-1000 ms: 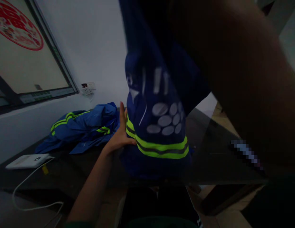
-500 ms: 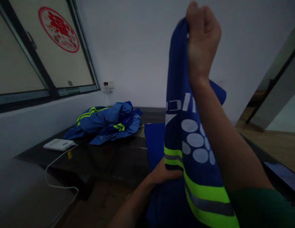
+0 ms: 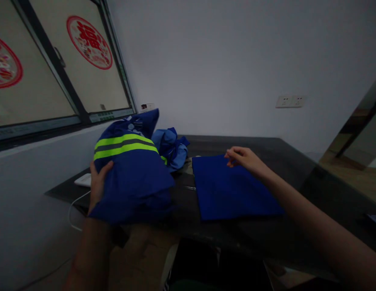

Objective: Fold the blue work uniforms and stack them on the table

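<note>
My left hand (image 3: 99, 180) grips the left side of a dark blue garment (image 3: 136, 173) with yellow-green and grey stripes, raised over the left part of the table. My right hand (image 3: 240, 157) hovers above a flat blue cloth (image 3: 233, 194); its fingers are curled together and what they hold, if anything, is too small to make out. Behind the held garment a crumpled lighter blue garment (image 3: 172, 147) lies on the table, partly hidden.
The dark table (image 3: 299, 190) stands against a wall with a socket (image 3: 290, 101). A white device (image 3: 83, 180) with a cable sits at the left table edge. A window (image 3: 54, 60) is at the left. A dark flat device (image 3: 374, 219) shows at the right edge.
The striped garment has moved from the middle to the left and lower, in my left hand. My right hand has let go of it and come down. More of the flat blue cloth shows.
</note>
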A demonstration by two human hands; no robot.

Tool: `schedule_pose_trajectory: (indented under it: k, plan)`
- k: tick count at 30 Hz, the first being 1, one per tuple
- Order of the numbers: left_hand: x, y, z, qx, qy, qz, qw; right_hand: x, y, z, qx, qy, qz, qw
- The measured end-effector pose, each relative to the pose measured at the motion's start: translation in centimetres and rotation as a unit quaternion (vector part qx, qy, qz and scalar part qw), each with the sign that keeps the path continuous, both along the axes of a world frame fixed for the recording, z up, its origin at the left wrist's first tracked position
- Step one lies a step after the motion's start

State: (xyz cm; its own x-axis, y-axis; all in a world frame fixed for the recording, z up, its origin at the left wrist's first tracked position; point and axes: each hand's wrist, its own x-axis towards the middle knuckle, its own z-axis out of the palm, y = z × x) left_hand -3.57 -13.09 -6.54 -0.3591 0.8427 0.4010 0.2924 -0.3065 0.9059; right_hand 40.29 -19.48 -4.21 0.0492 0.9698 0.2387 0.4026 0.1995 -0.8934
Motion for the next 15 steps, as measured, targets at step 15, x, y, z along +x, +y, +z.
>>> schedule_pose_trajectory:
  k: [15]
  plan:
    - [3.1, 15.6, -9.3, -0.199, 0.282, 0.021, 0.939, 0.1, -10.4, -9.3, -0.081, -0.120, 0.015, 0.989]
